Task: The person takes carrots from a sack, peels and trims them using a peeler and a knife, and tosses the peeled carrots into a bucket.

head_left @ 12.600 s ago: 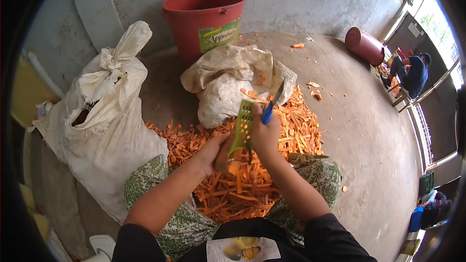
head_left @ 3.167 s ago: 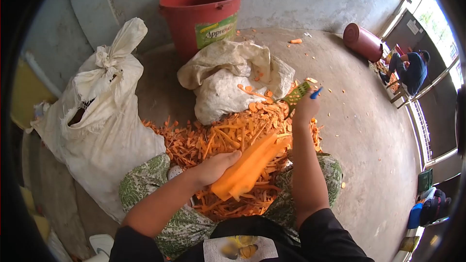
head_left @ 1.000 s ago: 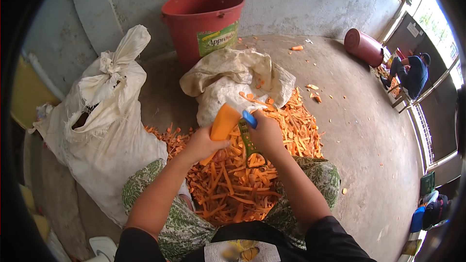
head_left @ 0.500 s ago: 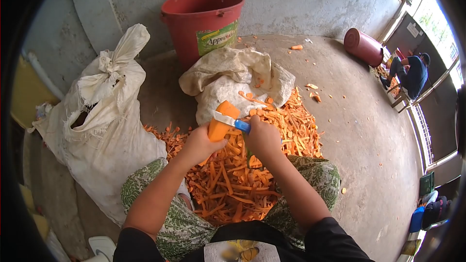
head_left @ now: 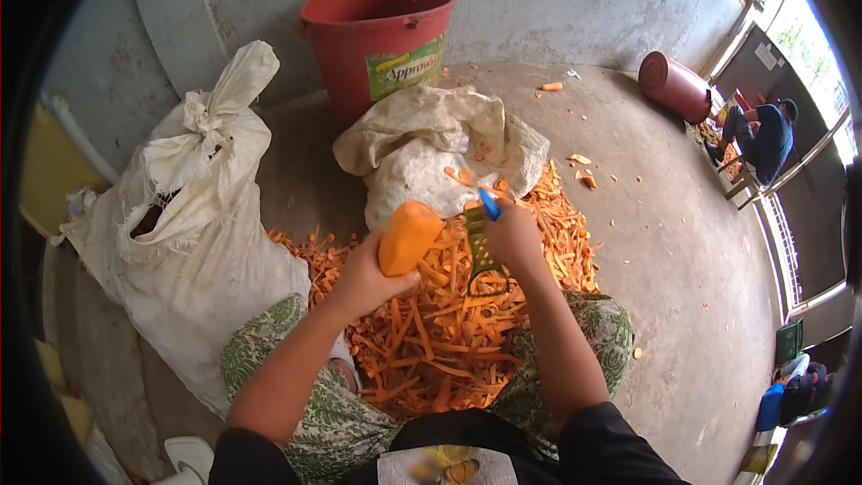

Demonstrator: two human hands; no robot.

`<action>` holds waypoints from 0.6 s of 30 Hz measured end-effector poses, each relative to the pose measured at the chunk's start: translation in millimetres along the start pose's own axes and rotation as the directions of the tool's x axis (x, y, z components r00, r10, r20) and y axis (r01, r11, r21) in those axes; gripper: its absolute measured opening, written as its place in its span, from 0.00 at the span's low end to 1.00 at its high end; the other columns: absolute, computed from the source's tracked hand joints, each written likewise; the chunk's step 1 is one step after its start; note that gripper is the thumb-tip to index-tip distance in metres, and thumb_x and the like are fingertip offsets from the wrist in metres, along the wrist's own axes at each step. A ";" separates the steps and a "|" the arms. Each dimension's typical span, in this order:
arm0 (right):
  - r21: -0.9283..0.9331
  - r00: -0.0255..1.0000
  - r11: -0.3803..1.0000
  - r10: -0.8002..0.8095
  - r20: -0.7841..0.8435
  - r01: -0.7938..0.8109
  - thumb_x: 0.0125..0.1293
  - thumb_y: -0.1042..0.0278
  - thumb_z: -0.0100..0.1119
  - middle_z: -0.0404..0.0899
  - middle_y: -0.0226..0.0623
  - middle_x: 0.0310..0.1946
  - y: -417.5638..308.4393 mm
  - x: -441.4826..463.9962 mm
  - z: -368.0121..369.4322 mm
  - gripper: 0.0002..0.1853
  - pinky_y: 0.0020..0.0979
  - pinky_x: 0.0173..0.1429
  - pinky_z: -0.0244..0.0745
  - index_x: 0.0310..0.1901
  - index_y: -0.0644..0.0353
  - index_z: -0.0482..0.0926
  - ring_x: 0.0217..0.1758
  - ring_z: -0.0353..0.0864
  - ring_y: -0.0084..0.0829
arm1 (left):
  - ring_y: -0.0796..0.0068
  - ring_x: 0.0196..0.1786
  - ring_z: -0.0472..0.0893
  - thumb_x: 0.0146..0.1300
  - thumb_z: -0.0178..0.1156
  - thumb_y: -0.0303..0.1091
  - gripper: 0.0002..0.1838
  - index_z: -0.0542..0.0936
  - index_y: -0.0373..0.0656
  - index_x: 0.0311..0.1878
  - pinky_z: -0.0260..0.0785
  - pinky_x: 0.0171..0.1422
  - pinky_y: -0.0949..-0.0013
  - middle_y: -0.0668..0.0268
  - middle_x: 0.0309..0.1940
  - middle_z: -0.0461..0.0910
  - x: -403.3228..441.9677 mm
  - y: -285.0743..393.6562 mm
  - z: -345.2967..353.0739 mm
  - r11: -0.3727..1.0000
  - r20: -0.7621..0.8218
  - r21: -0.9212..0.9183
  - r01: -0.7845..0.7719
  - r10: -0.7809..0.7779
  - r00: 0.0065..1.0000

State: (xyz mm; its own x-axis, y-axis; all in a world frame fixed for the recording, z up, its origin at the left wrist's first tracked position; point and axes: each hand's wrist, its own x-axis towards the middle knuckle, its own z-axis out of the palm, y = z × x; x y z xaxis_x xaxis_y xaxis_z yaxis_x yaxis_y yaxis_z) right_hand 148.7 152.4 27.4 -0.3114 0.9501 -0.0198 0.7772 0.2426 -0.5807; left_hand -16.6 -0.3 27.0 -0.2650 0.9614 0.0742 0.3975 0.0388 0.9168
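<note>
My left hand (head_left: 364,274) is wrapped round a thick peeled carrot (head_left: 410,238), its smooth orange end pointing up. Beside it, my right hand (head_left: 516,238) is closed on a blue-handled knife (head_left: 489,204), whose blade I cannot make out here. From the same hand a green peeler (head_left: 481,251) hangs down, with holes along its body. The two tools stand apart from the carrot. Below both hands lies a large heap of carrot peelings (head_left: 422,350), spread between my legs and up to a whitish sack (head_left: 413,175).
A red bucket (head_left: 346,58) stands by the wall behind the sack. A tied white sack (head_left: 197,260) is at left. On the right, a person (head_left: 770,144) sits near a tipped reddish barrel (head_left: 673,87). Carrot bits lie on the concrete floor (head_left: 664,278).
The knife has come off the carrot and moved right with my right hand. The peeler now shows fully below that hand. My left hand has shifted slightly left and down, turning the carrot.
</note>
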 end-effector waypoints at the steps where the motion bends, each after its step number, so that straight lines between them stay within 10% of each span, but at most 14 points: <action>1: -0.030 0.996 0.997 -0.075 0.058 0.077 0.56 0.64 0.52 0.77 0.50 0.24 -6.0 -6.0 1.8 0.10 0.44 0.37 0.71 0.31 0.63 0.75 0.31 0.77 0.50 | 0.70 0.48 0.75 0.48 0.66 0.33 0.29 0.68 0.39 0.54 0.66 0.52 0.68 0.59 0.43 0.75 2.9 -1.4 -0.6 1.000 0.001 -0.001 0.003 -0.003 1.000; 4: 0.038 0.981 0.986 -0.168 0.097 0.164 0.57 0.62 0.53 0.75 0.50 0.21 -15.7 -21.1 10.1 0.11 0.43 0.34 0.68 0.30 0.64 0.74 0.28 0.75 0.50 | 0.75 0.43 0.75 0.47 0.66 0.27 0.31 0.66 0.42 0.56 0.66 0.52 0.70 0.69 0.36 0.76 9.8 -4.1 -4.7 0.985 0.006 -0.173 -0.019 0.020 1.000; 18: 0.043 0.947 0.967 -0.254 0.197 0.251 0.54 0.67 0.54 0.75 0.50 0.20 -34.4 -63.7 12.9 0.09 0.45 0.35 0.71 0.29 0.63 0.69 0.27 0.76 0.51 | 0.53 0.38 0.78 0.45 0.64 0.28 0.23 0.67 0.41 0.46 0.71 0.39 0.60 0.52 0.32 0.78 26.5 0.3 -0.1 0.936 -0.180 0.320 -0.146 0.211 0.961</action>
State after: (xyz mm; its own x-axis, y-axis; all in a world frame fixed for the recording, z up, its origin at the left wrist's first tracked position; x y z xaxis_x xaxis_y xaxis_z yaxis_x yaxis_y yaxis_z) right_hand 134.8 81.1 38.1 -0.6001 0.7993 -0.0316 0.6502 0.4644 -0.6013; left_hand -23.6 25.2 29.3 -0.3288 0.8830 0.3351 0.6916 -0.0165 0.7221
